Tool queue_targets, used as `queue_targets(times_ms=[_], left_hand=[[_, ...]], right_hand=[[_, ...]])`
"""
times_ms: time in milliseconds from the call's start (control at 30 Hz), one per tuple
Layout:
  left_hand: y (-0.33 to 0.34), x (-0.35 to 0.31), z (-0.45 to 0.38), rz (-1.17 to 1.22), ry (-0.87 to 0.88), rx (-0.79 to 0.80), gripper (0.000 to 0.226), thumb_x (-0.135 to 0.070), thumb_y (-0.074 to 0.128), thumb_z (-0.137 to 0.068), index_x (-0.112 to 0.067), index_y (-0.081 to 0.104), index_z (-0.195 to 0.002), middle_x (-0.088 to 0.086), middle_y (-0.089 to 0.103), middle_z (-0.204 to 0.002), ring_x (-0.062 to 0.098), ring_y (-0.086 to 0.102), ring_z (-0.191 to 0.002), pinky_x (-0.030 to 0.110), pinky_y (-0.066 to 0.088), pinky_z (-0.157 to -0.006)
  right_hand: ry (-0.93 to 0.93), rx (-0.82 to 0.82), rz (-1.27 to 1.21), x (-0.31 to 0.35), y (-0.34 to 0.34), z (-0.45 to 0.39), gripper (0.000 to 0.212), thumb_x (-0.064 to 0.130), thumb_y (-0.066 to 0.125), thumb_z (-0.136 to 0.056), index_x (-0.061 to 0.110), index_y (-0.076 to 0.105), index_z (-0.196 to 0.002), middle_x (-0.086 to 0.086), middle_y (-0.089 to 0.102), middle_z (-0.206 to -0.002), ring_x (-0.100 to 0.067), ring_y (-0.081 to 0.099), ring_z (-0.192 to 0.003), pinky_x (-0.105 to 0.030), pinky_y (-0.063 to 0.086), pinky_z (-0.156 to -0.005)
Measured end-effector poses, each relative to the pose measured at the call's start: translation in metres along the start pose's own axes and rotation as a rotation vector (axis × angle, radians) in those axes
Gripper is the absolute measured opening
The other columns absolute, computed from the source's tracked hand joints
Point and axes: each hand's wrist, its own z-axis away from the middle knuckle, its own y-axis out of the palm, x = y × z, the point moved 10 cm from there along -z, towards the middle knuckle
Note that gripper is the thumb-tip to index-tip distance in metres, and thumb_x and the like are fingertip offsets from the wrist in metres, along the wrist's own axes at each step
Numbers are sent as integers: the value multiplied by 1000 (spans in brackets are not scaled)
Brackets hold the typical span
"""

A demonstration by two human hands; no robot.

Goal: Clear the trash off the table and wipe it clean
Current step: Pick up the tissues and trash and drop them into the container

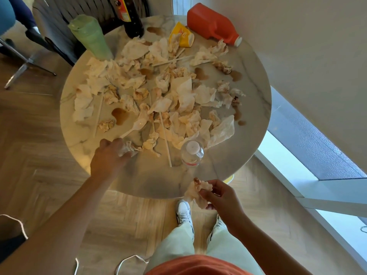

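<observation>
A round marble table (228,165) is littered with several crumpled, stained napkins (186,96), white straws (165,138), a plastic spoon (134,128) and brown liquid spills (120,116). My left hand (108,157) rests on the near left part of the table, fingers closed around a crumpled napkin (129,148). My right hand (220,195) hovers at the table's near edge, pinching a stained napkin (195,192). A small clear water bottle (192,153) stands upright near the front.
At the back stand a green roll of bags (91,36), a dark soda bottle (129,16), a yellow crushed cup (182,35) and an orange jug (214,24) lying on its side. A grey chair (53,20) sits behind; a wall and window lie to the right. A bag's edge (12,225) shows lower left.
</observation>
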Motion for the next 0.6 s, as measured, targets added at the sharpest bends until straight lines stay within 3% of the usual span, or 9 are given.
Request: queue_targets(times_ms=[100, 267, 467, 600], left_hand=[[14, -5, -7, -24, 3, 42, 36, -31, 62, -86, -22, 59, -120, 11, 54, -109, 35, 57, -96, 41, 47, -78], [15, 7, 9, 47, -53, -90, 29, -18, 58, -89, -17, 65, -117, 9, 63, -112, 31, 58, -100, 39, 46, -79], [-6, -5, 81, 220, -19, -220, 7, -10, 63, -87, -10, 66, -93, 5, 64, -87, 20, 56, -75, 30, 39, -64], [2, -38, 140, 335, 6, -219, 10, -4, 71, -81, -12, 66, -84, 2, 65, -77, 17, 58, -64, 22, 37, -59]], right_hand=[[10, -14, 22, -7, -4, 1, 10, 13, 70, -86, 11, 68, -95, -8, 74, -82, -21, 71, -75, -26, 53, -62], [30, -43, 10, -22, -19, 1, 10, 11, 71, -85, 11, 69, -95, -9, 74, -83, -26, 71, -78, -32, 55, -63], [50, -50, -6, -41, -53, 2, 7, 11, 68, -87, 14, 70, -93, -9, 74, -83, -21, 69, -75, -31, 54, -63], [70, -40, 2, -57, -85, -1, 6, 12, 68, -88, 13, 69, -93, -10, 73, -80, -18, 67, -70, -29, 51, -59]])
